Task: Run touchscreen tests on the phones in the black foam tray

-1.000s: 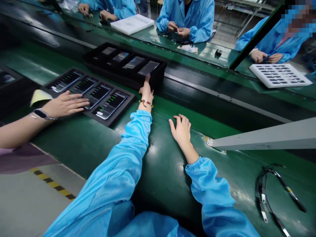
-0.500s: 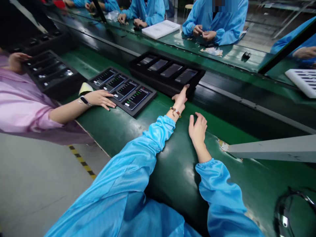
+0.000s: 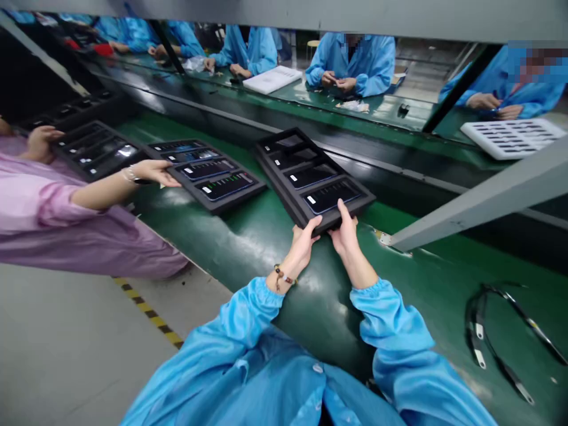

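Both my hands grip the near end of a black foam tray (image 3: 290, 198) that carries several phones. The tray is tilted, its near end lifted off the green bench. My left hand (image 3: 304, 245) has its thumb on the near rim and its fingers underneath, mostly hidden. At the near right corner, my right hand (image 3: 348, 236) holds on, the thumb reaching over the closest phone (image 3: 332, 195). That phone's screen is dark with faint bars. To the left is a second tray of phones (image 3: 217, 204), held at its left edge by a co-worker's hand (image 3: 153, 171).
A grey post (image 3: 479, 201) slants up from the bench on my right. Black cables (image 3: 483, 319) with metal ends lie at the lower right. A third phone tray (image 3: 95, 148) is at the far left, by the co-worker's other hand. Across the line, people in blue work beside white trays (image 3: 510, 139).
My left hand has drawn the tray nearer and turned it. My right hand has come onto its near corner. The co-worker's hand has moved to the second tray's edge, and that tray has shifted left.
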Demonstrator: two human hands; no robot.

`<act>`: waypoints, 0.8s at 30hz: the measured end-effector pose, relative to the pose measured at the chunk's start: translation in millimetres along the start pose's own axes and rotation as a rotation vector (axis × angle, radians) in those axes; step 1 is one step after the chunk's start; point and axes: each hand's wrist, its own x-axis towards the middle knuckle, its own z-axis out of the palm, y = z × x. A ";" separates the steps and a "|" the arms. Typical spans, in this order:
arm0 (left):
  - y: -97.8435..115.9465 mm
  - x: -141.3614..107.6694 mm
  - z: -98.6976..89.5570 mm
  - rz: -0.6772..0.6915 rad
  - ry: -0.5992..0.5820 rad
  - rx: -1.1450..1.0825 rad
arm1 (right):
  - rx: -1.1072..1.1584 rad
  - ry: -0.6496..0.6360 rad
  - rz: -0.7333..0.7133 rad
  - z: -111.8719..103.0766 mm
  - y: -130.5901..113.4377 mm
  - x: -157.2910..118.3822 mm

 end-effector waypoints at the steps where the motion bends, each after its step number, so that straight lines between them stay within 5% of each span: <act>1: -4.4 -13.8 -8.5 -0.002 -0.015 0.017 | 0.029 0.024 0.046 -1.2 -1.5 -16.0; 7: -2.7 -63.3 -85.2 0.043 -0.052 0.115 | 0.185 0.121 0.237 -32.3 -21.1 -130.5; 10: 31.9 -45.7 -135.6 0.169 0.082 0.163 | 0.210 0.178 0.298 -74.0 -35.0 -182.1; 14: 89.9 1.9 -181.5 0.357 0.236 0.264 | 0.149 0.282 0.382 -165.1 -53.8 -233.0; 16: 109.3 22.4 -185.1 0.359 0.158 0.363 | 0.008 0.320 0.447 -212.5 -61.2 -250.6; 19: 117.9 41.2 -163.0 0.213 -0.075 0.469 | -0.106 0.372 0.447 -265.0 -66.4 -262.8; 22: 108.0 46.6 -127.3 0.008 -0.310 0.618 | -0.153 0.372 0.372 -292.6 -66.2 -251.4; 24: 99.4 43.9 -112.1 -0.004 -0.347 0.712 | -0.259 0.359 0.301 -302.3 -67.1 -231.8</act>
